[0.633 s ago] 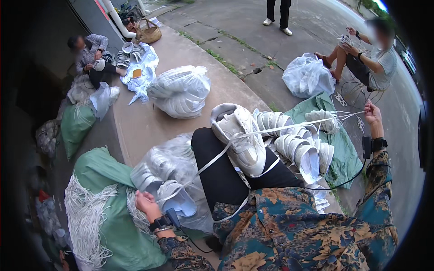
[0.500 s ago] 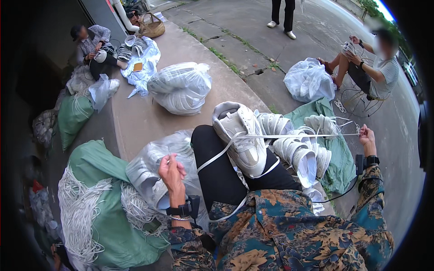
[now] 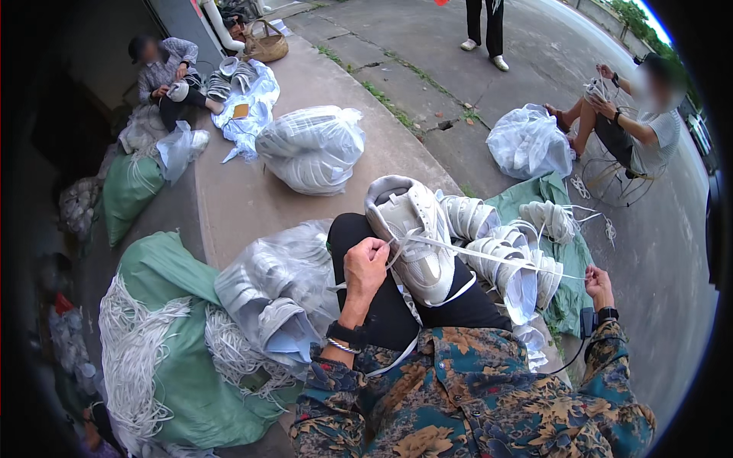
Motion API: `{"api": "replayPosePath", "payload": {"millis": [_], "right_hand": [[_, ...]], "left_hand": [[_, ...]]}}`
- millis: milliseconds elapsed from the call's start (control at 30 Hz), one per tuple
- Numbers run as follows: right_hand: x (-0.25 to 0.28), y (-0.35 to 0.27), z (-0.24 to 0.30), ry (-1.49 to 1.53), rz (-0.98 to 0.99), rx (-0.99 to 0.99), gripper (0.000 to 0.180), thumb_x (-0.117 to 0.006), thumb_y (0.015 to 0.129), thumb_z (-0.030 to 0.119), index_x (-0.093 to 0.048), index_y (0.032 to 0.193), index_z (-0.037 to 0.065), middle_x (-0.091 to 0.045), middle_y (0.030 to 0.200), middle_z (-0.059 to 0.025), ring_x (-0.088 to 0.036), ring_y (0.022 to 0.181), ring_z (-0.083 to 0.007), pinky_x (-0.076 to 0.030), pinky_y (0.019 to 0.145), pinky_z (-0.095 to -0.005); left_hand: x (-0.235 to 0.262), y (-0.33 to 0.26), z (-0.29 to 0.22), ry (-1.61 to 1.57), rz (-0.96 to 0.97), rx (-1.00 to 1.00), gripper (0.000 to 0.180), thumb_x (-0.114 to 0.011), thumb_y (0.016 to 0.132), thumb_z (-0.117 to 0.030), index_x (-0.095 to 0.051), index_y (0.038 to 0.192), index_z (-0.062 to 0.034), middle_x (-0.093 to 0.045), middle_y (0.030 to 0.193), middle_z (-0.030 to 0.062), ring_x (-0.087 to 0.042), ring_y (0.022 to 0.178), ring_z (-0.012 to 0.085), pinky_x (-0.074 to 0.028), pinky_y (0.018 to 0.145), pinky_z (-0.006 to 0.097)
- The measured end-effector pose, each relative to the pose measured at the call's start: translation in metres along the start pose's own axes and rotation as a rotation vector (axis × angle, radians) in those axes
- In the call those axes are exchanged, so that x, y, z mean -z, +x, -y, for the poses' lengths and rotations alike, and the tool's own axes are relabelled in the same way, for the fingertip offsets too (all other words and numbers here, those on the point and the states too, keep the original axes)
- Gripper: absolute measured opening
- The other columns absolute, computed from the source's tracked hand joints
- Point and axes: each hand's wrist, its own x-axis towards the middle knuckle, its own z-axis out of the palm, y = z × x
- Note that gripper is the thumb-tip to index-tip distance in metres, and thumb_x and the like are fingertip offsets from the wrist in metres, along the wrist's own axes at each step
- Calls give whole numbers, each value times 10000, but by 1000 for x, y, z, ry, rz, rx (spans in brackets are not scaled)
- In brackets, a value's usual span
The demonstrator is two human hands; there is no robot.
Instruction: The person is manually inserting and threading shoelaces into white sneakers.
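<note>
A pale grey-and-white sneaker [image 3: 429,273] rests on my lap, its toe towards me. A white shoelace [image 3: 473,253] runs from its eyelets out to the right, stretched nearly straight. My right hand [image 3: 600,290] is closed in a pinch on the lace's far end, over the green sheet. Close by the left side of the shoe, my left hand [image 3: 366,267] pinches lace at the eyelets; its fingertips partly hide the grip. More lace hangs loose across my dark trousers [image 3: 374,313].
Several white shoes [image 3: 496,263] lie on a green sheet [image 3: 569,301] to the right. At left are a bag of shoes [image 3: 267,275] and a green sack [image 3: 198,374] with white lace bundles [image 3: 134,359]. Two seated people [image 3: 164,72] [image 3: 649,114] handle shoes; another stands farther off [image 3: 485,27].
My left hand has moved right and up to the shoe and now pinches lace there. My right hand has come down and slightly inward, still holding the lace, which now slants downward.
</note>
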Motion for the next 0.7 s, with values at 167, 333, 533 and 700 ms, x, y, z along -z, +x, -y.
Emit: {"api": "replayPosePath", "payload": {"millis": [167, 333, 533, 700], "right_hand": [[-28, -18, -17, -23, 8, 17, 79, -513, 842, 69, -545, 891, 16, -609, 737, -65, -582, 581, -130, -445, 441, -187], [-75, -54, -32, -113, 80, 19, 91, -574, 830, 99, -558, 906, 51, -615, 749, -22, -592, 602, -119, -451, 448, -190], [-178, -111, -77, -388, 392, 88, 139, -609, 790, 56, -534, 906, 56, -567, 695, -32, -543, 549, -111, -435, 443, -194], [-306, -213, -122, -612, 920, 207, 110, -626, 809, 132, -583, 822, 31, -561, 665, -11, -497, 541, -75, -401, 494, -203]], "left_hand": [[3, 0, -1, 17, -71, 134, 114, -588, 782, -98, -607, 751, 10, -612, 577, 86, -573, 499, 122, -435, 489, 269], [4, 2, -1, 35, -43, 37, 115, -552, 818, -81, -573, 752, 11, -534, 525, 7, -458, 397, 44, -311, 333, 198], [0, -1, -16, 270, -129, -50, 112, -563, 751, -121, -575, 696, -25, -592, 588, 133, -591, 527, 276, -459, 532, 369], [-3, 3, -45, 627, -130, -157, 113, -533, 769, -141, -547, 733, -35, -603, 657, 176, -590, 635, 381, -457, 575, 463]]}}
